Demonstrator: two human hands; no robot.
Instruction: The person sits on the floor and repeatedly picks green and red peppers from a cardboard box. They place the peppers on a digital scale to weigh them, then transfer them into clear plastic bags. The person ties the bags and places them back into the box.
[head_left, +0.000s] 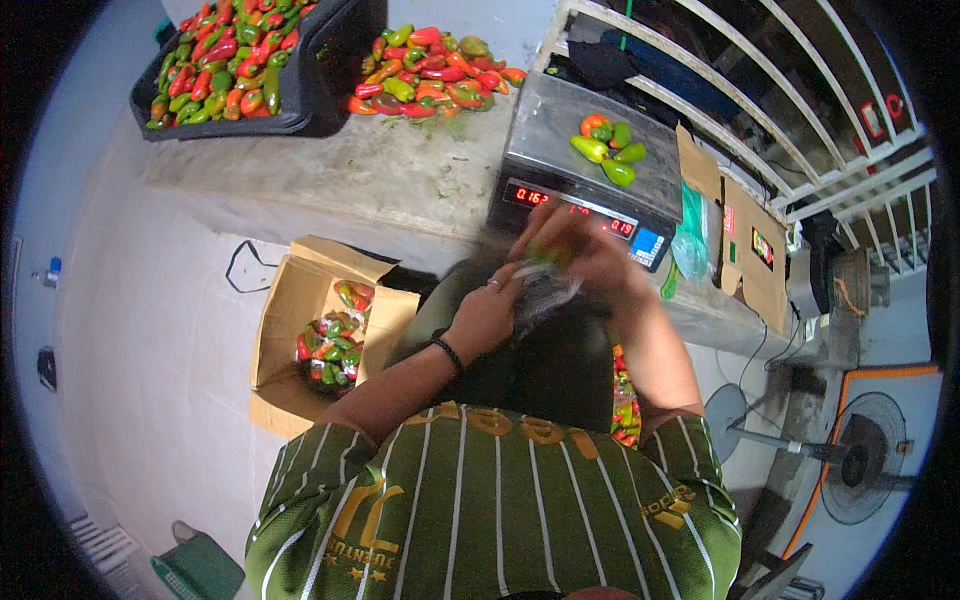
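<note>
My left hand (484, 315), with a ring and a dark bracelet, grips a clear plastic bag (551, 296) above my lap. My right hand (600, 251) is motion-blurred at the bag's mouth, in front of the scale's display. A green-orange pepper (549, 256), also blurred, appears between its fingers and the bag. Just beyond my hands stands a digital scale (517, 169) with lit red digits. On its metal plate lie several peppers (604, 150), mostly green, one of them partly orange.
Loose red and green peppers (439, 71) are heaped on the concrete ledge (315, 176), beside a black crate (300, 124) full of peppers. A cardboard box (281, 315) with bagged peppers is at left. More peppers (625, 405) show by my right side. A fan (855, 450) stands right, below white bars (832, 180).
</note>
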